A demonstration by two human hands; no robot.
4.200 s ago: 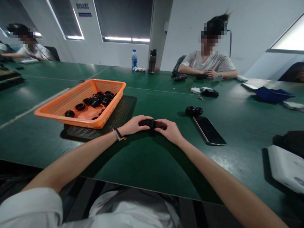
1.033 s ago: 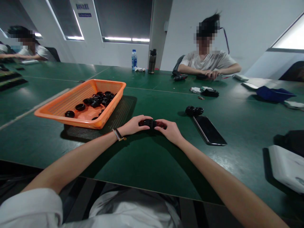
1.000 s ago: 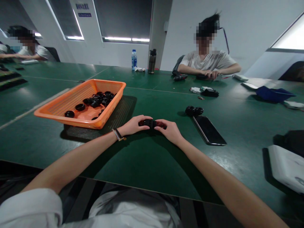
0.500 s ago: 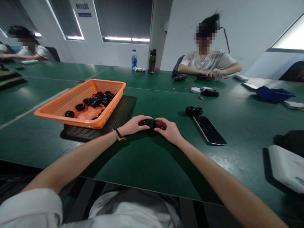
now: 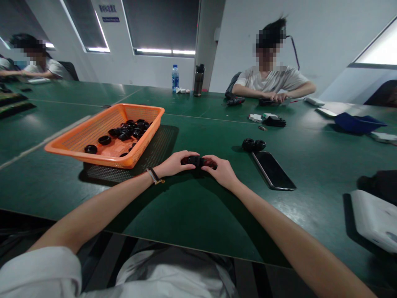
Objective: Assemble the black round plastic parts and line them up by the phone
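My left hand (image 5: pixel 174 164) is closed on a glossy black round part (image 5: pixel 194 161), gripped between thumb and fingers just above the green table. Opposite it, my right hand (image 5: pixel 221 170) pinches a second black part (image 5: pixel 210 163) with a reddish tint. The two parts meet end to end or nearly so; I cannot tell whether they are joined. My fingers cover much of both. To the left, an orange plastic basket (image 5: pixel 108 158) holds several loose black ring-shaped parts (image 5: pixel 125 134). A pair of similar black rings (image 5: pixel 253 145) lies to the right.
A smartphone (image 5: pixel 274 170) lies right of my hands, and a white device (image 5: pixel 374 219) sits at the far right. Further back are a blue tray (image 5: pixel 359 123), a water bottle (image 5: pixel 175 78) and a dark flask (image 5: pixel 199 80). A person (image 5: pixel 273 80) sits across the table.
Between the frames my hands and the two black parts hold almost the same position, with only a very slight shift of the parts between my fingers.
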